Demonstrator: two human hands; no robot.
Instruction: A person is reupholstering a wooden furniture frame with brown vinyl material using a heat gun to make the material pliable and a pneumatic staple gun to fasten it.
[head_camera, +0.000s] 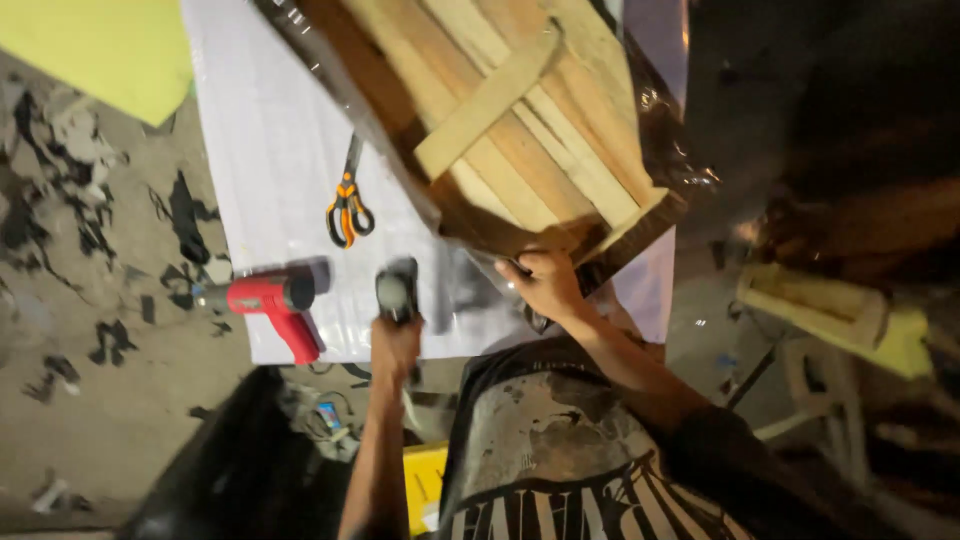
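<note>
My left hand (395, 345) is closed around a dark hand tool (398, 288) held upright over a white sheet (270, 150). My right hand (545, 285) grips the near corner of a wooden slatted pallet (510, 110), which is tilted and covered in clear plastic film (665, 150). The two hands are about a hand's width apart. A red heat gun (275, 300) lies on the sheet just left of my left hand. Orange-handled scissors (347, 205) lie further up the sheet, beside the pallet's edge.
The concrete floor (110, 380) on the left is stained with dark patches. A yellow-green board (110, 50) sits at the top left. A black bag (240, 470) and cables lie near my feet. Pale wooden pieces (830, 310) stand in the dark on the right.
</note>
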